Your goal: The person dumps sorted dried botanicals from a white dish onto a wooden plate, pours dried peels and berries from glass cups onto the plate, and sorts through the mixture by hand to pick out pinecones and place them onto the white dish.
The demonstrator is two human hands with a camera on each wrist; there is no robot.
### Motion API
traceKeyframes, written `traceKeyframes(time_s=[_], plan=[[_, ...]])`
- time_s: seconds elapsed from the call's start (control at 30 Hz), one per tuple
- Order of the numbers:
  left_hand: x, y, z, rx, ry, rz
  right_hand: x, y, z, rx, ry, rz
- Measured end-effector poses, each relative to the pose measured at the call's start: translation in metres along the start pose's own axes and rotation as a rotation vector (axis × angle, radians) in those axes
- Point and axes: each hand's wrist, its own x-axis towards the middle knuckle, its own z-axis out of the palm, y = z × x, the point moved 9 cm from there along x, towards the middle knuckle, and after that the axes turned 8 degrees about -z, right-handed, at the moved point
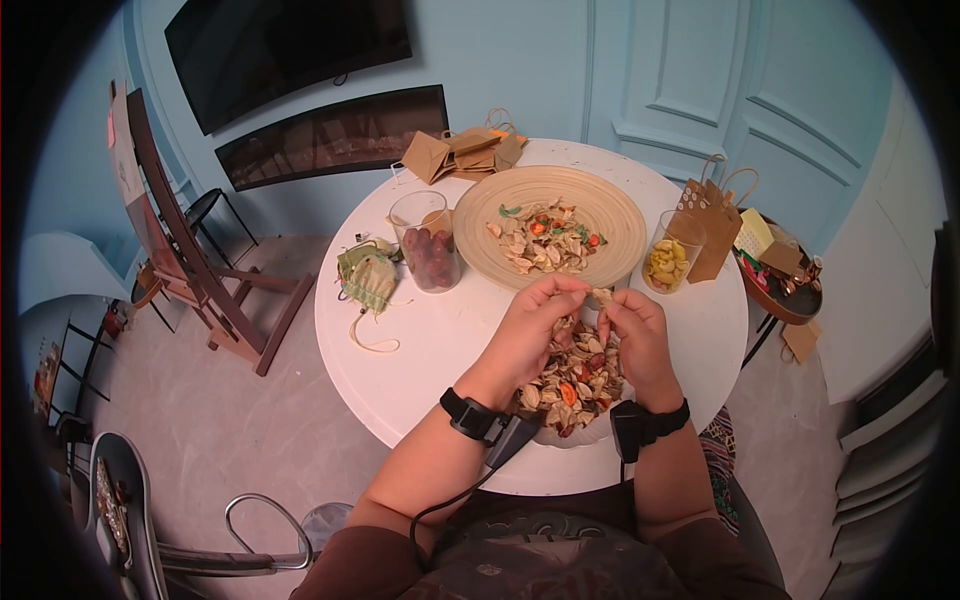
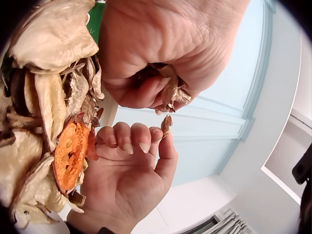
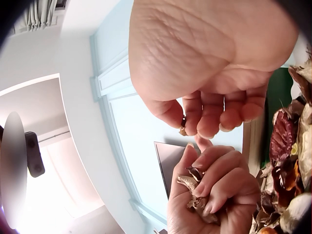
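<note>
Both hands meet above a bowl point(image 1: 545, 437) heaped with dried petals point(image 1: 590, 385) and orange slices point(image 2: 71, 155). The left hand point(image 1: 530, 328) curls its fingers round several dried pieces point(image 3: 199, 195), which show between its fingers and palm in the right wrist view. Between thumb and forefinger, the right hand point(image 1: 641, 338) pinches a small dried piece point(image 2: 166, 125); its other fingers are bent and hold nothing visible. Beyond the hands, a wide wooden plate point(image 1: 615, 225) carries more dried petals point(image 1: 530, 240) with red and green bits.
On the white round table point(image 1: 390, 370) stand a glass of dark red fruit point(image 1: 432, 260), a glass of yellow pieces point(image 1: 666, 264) and a brown paper bag point(image 1: 712, 230). A green mesh pouch point(image 1: 368, 275) lies at left, folded paper bags point(image 1: 470, 150) at the back.
</note>
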Motion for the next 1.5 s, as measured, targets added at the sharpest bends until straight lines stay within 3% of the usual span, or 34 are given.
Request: traceKeyframes(time_s=[0.17, 0.5, 0.67, 0.83, 1.03, 1.27, 1.5], plan=[[-0.001, 0.006, -0.011, -0.159, 0.049, 0.064, 0.001, -0.006, -0.005, -0.011, 0.048, -0.038], [-0.001, 0.014, -0.028, -0.409, 0.110, 0.145, -0.007, -0.007, 0.023, -0.111, -0.199, 0.038], [0.001, 0.011, -0.027, -0.408, 0.085, 0.130, -0.007, -0.005, 0.022, -0.129, -0.174, 0.045], [-0.001, 0.009, -0.021, -0.391, 0.099, 0.109, -0.003, -0.016, 0.027, -0.142, -0.132, -0.068], [-0.002, 0.002, -0.008, -0.075, 0.076, 0.014, -0.004, -0.012, 0.032, -0.118, -0.200, -0.059], [-0.004, 0.001, 0.003, -0.010, 0.071, 0.011, -0.004, -0.006, 0.030, -0.218, -0.185, -0.036], [-0.002, -0.002, 0.004, -0.022, 0.015, -0.009, -0.003, -0.005, 0.029, -0.062, -0.151, -0.066]])
